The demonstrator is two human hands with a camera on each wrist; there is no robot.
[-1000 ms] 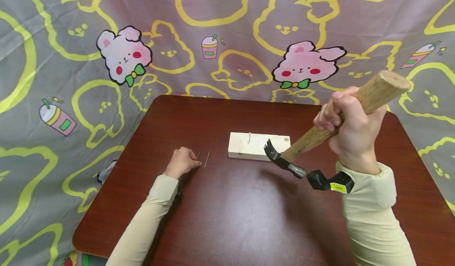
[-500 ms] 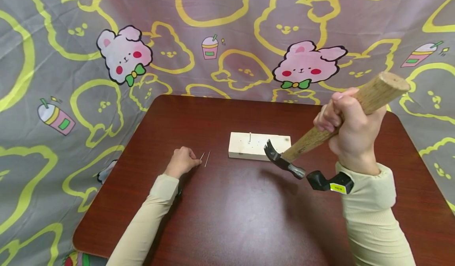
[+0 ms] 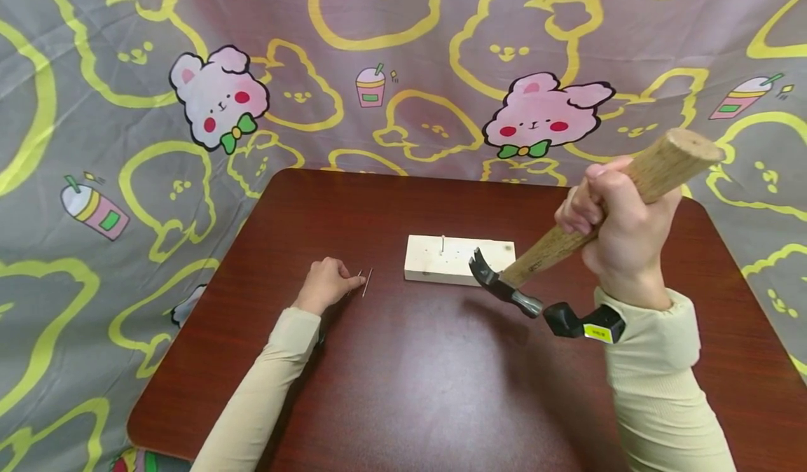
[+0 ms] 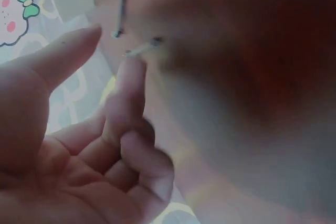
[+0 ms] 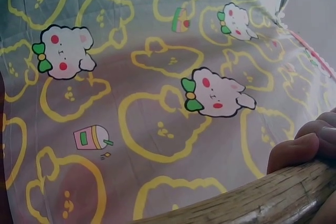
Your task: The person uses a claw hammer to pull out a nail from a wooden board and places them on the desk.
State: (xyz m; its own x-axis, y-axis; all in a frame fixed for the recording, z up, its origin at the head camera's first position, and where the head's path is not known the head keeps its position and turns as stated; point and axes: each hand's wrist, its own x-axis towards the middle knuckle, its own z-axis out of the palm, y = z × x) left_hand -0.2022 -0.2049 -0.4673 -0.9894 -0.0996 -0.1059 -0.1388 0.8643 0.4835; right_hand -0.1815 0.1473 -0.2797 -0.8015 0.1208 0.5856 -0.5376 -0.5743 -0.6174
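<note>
My left hand (image 3: 326, 284) reaches over the table's left part, beside two loose nails. In the left wrist view its index fingertip is right at one nail (image 4: 144, 47), and the thumb stands apart from it. Just beyond lies the second nail (image 4: 121, 11). The other fingers are curled toward the palm. My right hand (image 3: 624, 237) grips the wooden handle of a claw hammer (image 3: 671, 167), raised with its black head hanging down. Behind the head, a pale wooden block (image 3: 425, 265) lies on the table, with a nail (image 3: 443, 243) standing upright in it.
The reddish-brown table (image 3: 391, 388) has rounded corners. A grey curtain (image 3: 416, 52) printed with cartoon rabbits and cups hangs along its back and sides. Small dark marks dot the block's top. A black wrist device (image 3: 583, 321) sits on the right sleeve.
My left hand has shifted slightly right, and its fingertips now reach the nail on the right. The right hand and hammer have hardly moved.
</note>
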